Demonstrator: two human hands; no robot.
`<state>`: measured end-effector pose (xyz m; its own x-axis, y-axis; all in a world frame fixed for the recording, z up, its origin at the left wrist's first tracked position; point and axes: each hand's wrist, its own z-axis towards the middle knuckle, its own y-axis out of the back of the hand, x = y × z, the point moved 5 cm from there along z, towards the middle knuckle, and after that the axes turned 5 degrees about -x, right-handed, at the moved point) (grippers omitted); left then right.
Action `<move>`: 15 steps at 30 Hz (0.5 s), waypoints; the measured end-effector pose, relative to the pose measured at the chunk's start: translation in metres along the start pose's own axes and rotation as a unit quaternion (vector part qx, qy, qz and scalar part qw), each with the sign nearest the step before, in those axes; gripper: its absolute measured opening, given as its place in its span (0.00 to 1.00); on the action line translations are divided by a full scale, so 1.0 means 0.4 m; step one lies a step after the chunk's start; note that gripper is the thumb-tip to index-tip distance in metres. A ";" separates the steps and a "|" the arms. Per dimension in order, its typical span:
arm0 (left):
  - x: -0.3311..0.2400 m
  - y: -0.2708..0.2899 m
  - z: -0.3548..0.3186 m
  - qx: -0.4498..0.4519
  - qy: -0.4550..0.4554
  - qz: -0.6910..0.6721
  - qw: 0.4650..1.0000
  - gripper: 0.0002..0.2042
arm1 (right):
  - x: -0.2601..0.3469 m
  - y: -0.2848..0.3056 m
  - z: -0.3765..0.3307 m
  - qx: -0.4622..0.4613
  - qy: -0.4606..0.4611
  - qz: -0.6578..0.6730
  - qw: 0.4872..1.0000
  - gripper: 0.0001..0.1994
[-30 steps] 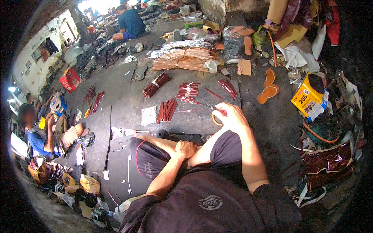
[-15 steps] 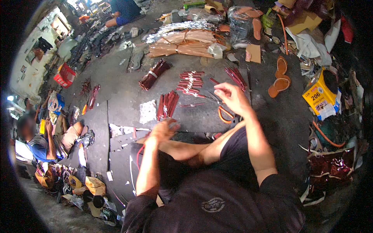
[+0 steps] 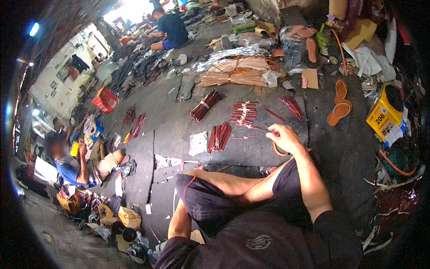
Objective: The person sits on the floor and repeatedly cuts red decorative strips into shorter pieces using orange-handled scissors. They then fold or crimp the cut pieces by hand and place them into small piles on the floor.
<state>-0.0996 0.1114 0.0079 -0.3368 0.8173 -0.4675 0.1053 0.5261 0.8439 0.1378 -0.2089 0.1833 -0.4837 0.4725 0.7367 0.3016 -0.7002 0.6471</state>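
Observation:
My right hand (image 3: 285,137) is closed on the scissors (image 3: 278,149), whose orange handle shows below the fingers and whose dark blades point to the upper left. Of my left arm only the forearm (image 3: 179,222) shows; the hand is hidden behind my bent left leg. A thin red cord (image 3: 190,184) runs over that knee. Left of the scissors, on the dark mat, are a row of dark red strips (image 3: 244,114) with white ties, a loose pile of strips (image 3: 219,137) and a banded bundle (image 3: 206,105). A single strip (image 3: 274,114) and another bunch (image 3: 291,108) lie beyond my right hand.
A white packet (image 3: 198,143) lies beside the loose pile. Farther off are tan strip bundles (image 3: 237,77). At right are brown sandals (image 3: 339,112) and a yellow container (image 3: 380,116). A person (image 3: 71,163) sits at left, another (image 3: 171,29) farther back. A red box (image 3: 105,99) stands left.
My right hand has come down from above the scissors onto them. My left hand has drawn back from near the loose pile and gone behind my leg. The view has shifted.

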 end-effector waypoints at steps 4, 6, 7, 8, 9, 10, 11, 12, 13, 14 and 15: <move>-0.096 -0.015 0.006 0.024 0.034 0.052 0.998 0.18 | 0.054 0.023 -0.025 0.016 0.005 0.009 1.000 0.20; -0.123 -0.018 0.013 0.029 0.042 0.066 0.996 0.18 | 0.070 0.028 -0.047 0.030 0.009 0.015 0.999 0.20; -0.131 -0.023 0.015 0.031 0.044 0.067 0.996 0.18 | 0.075 0.033 -0.057 0.034 0.011 0.024 0.999 0.21; -0.142 -0.031 0.021 0.034 0.043 0.067 0.996 0.18 | 0.077 0.037 -0.066 0.039 0.013 0.032 0.999 0.21; -0.144 -0.031 0.026 0.033 0.045 0.063 0.996 0.18 | 0.068 0.043 -0.078 0.040 0.005 0.025 0.999 0.21; -0.160 -0.043 0.025 0.036 0.046 0.067 0.996 0.18 | 0.059 0.047 -0.089 0.044 0.001 0.023 0.999 0.21; -0.162 -0.046 0.014 0.034 0.051 0.062 0.996 0.18 | 0.053 0.048 -0.098 0.047 -0.003 0.020 0.999 0.21; -0.162 -0.048 0.010 0.035 0.053 0.057 0.996 0.18 | 0.054 0.049 -0.100 0.049 -0.006 0.017 0.999 0.21; -0.162 -0.053 0.004 0.034 0.056 0.050 0.997 0.18 | 0.056 0.048 -0.101 0.050 -0.009 0.013 0.999 0.21; -0.158 -0.058 -0.007 0.034 0.060 0.041 0.997 0.18 | 0.062 0.046 -0.102 0.052 -0.013 0.010 0.999 0.21; -0.146 -0.060 -0.018 0.033 0.064 0.031 0.997 0.18 | 0.086 0.047 -0.103 0.051 -0.013 0.015 0.998 0.20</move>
<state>-0.0891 0.0493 0.0170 -0.4443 0.8140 -0.3742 0.1902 0.4938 0.8485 0.0930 -0.2279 0.2130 -0.4516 0.4673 0.7600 0.3987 -0.6564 0.6405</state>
